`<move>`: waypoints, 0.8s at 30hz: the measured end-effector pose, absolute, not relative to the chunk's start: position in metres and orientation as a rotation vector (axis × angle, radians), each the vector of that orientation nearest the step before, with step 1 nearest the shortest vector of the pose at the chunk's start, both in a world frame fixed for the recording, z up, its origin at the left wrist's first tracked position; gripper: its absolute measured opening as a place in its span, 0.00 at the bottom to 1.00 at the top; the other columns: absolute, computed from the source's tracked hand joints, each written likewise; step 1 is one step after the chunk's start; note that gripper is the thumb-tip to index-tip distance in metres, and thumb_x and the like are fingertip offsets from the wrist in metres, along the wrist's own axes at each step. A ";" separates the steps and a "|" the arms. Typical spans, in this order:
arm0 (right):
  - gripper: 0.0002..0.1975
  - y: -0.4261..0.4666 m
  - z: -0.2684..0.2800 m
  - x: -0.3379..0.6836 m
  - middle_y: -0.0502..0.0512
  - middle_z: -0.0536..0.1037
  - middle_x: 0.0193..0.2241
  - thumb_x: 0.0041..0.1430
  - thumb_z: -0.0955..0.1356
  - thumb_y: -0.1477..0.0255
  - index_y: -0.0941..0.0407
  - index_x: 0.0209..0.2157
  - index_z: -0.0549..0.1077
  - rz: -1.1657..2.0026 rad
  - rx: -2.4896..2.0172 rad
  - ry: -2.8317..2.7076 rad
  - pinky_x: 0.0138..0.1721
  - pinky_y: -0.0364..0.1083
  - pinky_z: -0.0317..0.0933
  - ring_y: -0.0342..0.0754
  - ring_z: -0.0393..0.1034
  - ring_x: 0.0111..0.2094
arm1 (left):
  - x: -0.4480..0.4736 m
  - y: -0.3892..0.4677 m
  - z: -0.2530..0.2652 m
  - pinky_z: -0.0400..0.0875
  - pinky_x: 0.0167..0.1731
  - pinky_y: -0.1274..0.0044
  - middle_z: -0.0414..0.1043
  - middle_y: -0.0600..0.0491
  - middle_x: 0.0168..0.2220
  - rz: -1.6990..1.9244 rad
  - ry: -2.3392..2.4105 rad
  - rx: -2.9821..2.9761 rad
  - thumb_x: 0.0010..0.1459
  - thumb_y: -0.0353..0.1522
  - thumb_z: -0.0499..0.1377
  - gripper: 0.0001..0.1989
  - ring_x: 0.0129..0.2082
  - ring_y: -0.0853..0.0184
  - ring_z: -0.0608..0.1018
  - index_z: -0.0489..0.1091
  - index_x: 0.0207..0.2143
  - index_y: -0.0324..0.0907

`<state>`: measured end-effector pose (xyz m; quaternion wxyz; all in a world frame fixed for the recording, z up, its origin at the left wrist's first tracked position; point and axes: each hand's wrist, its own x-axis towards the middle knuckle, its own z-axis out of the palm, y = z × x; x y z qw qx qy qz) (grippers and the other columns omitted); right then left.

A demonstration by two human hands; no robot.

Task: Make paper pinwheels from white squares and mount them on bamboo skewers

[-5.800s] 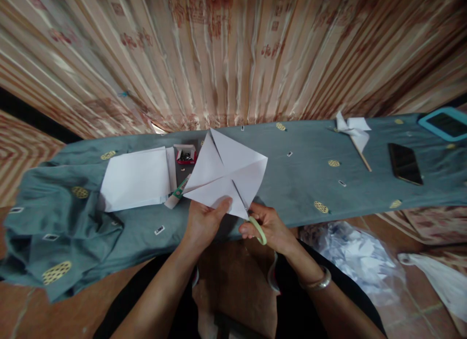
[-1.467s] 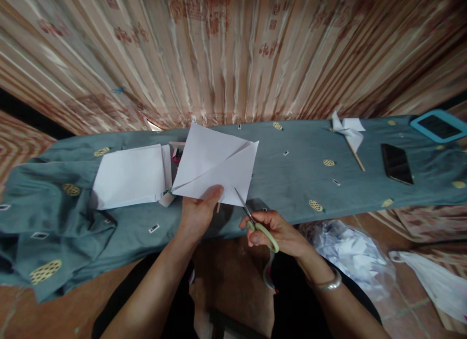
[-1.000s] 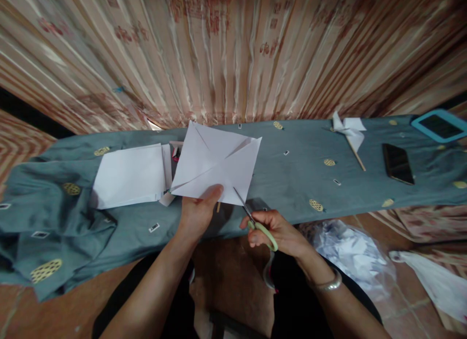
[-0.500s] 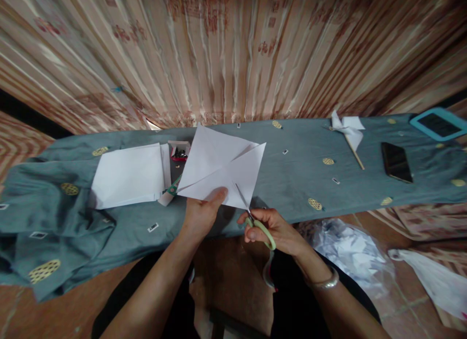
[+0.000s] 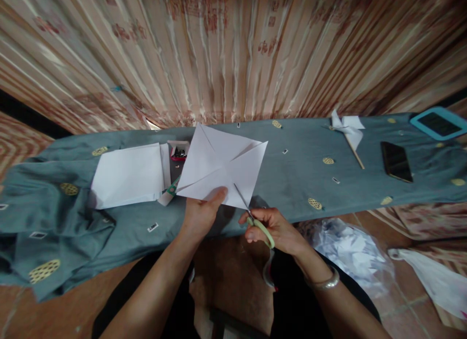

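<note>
A square sheet of white paper [image 5: 215,159] is held above the table's front edge by my left hand [image 5: 204,212], thumb on top and the other fingers hidden underneath. Slits run inward from the sheet's left and right corners, and a line marks the far corner. My right hand [image 5: 272,229] is closed around the pale green handles of a pair of scissors [image 5: 268,234]. Their blades lie over the sheet at its near corner, pointing toward the middle.
On the green patterned cloth [image 5: 292,173] are a paper stack [image 5: 127,176], a small red box of pins [image 5: 178,151], a paper pinwheel on a stick [image 5: 352,132], a black phone [image 5: 397,161] and a blue-framed tablet [image 5: 440,123]. A clear bag of paper scraps [image 5: 352,256] sits on the floor.
The paper and scissors have barely shifted. The scissor blades look slightly closer together, still at the near corner. Everything else stays where it was.
</note>
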<state>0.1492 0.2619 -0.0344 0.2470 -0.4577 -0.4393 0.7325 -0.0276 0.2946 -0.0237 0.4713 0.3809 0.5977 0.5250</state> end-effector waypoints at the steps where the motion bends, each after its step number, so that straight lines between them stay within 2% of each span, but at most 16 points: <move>1: 0.25 0.262 -0.034 0.149 0.45 0.73 0.18 0.35 0.79 0.56 0.59 0.31 0.74 1.998 -1.249 -1.195 0.20 0.38 0.58 0.37 0.63 0.19 | -0.028 0.294 -0.023 0.75 0.45 0.65 0.80 0.45 0.36 1.281 1.470 0.927 0.39 0.37 0.65 0.15 0.38 0.56 0.80 0.72 0.30 0.39; 11: 0.25 0.260 -0.038 0.149 0.46 0.74 0.18 0.37 0.78 0.55 0.59 0.32 0.75 1.965 -1.241 -1.213 0.21 0.38 0.58 0.38 0.63 0.19 | -0.027 0.294 -0.024 0.75 0.45 0.67 0.80 0.45 0.36 1.287 1.454 0.932 0.39 0.37 0.65 0.13 0.39 0.57 0.80 0.71 0.27 0.39; 16: 0.25 0.261 -0.039 0.149 0.47 0.75 0.20 0.38 0.79 0.57 0.59 0.33 0.75 1.935 -1.209 -1.221 0.25 0.39 0.60 0.38 0.66 0.21 | -0.026 0.290 -0.028 0.74 0.46 0.66 0.80 0.45 0.37 1.233 1.479 1.004 0.41 0.37 0.65 0.15 0.40 0.56 0.80 0.73 0.31 0.38; 24: 0.26 0.260 -0.043 0.150 0.48 0.76 0.22 0.39 0.78 0.56 0.60 0.36 0.75 1.931 -1.210 -1.232 0.26 0.40 0.60 0.40 0.67 0.23 | -0.026 0.288 -0.030 0.72 0.48 0.63 0.78 0.43 0.40 1.203 1.504 1.069 0.41 0.39 0.66 0.16 0.42 0.54 0.79 0.73 0.32 0.38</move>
